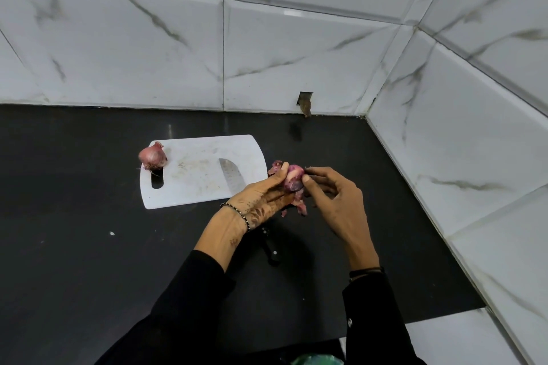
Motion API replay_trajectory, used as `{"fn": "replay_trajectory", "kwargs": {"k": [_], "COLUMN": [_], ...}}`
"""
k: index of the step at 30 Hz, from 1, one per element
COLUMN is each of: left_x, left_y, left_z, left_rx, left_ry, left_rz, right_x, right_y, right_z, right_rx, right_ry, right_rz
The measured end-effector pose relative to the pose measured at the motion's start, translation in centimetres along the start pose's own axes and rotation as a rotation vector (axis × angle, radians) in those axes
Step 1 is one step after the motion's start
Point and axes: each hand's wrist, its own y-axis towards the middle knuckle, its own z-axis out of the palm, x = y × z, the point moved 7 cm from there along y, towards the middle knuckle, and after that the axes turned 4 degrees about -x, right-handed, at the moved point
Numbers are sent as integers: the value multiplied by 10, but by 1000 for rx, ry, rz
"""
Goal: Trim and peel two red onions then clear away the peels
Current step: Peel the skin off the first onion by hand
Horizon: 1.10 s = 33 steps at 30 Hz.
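Head view: left hand (262, 195) and right hand (336, 201) in a pinch on one red onion (294, 177)

Kitchen; marble wall tiles (296, 53); chopping board (189, 187)

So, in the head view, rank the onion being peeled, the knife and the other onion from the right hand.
1. Onion being peeled: pinched by the right hand.
2. Knife: leftward, blade on the cutting board.
3. Other onion: at the board's far left corner.

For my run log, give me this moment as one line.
left hand: holds onion | right hand: pinches onion | second onion: unpeeled, on cutting board | knife: blade on cutting board
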Motion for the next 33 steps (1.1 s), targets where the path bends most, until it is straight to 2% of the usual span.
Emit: {"fn": "replay_trajectory", "kwargs": {"k": [6, 10, 13, 18, 24, 33], "left_x": [4, -3, -10, -15, -22, -21], "left_y": [-1, -2, -5, -5, -3, 7], "left_z": [-1, 3, 4, 5, 6, 8], "left_rx": [168, 262, 201, 55, -13, -4], "left_ry": [12, 138, 321, 483, 421, 361], "left_rz": [46, 186, 316, 435, 537, 524], "right_x": [3, 7, 10, 15, 5, 2], "right_y": [0, 1, 3, 5, 6, 3], "right_z": [2, 3, 1, -5, -13, -5], "right_rx": [-11, 1, 6, -1, -61, -46], "right_ry": [41, 33, 28, 28, 21, 82], "right_rz": [-27, -41, -63, -74, -53, -25]}}
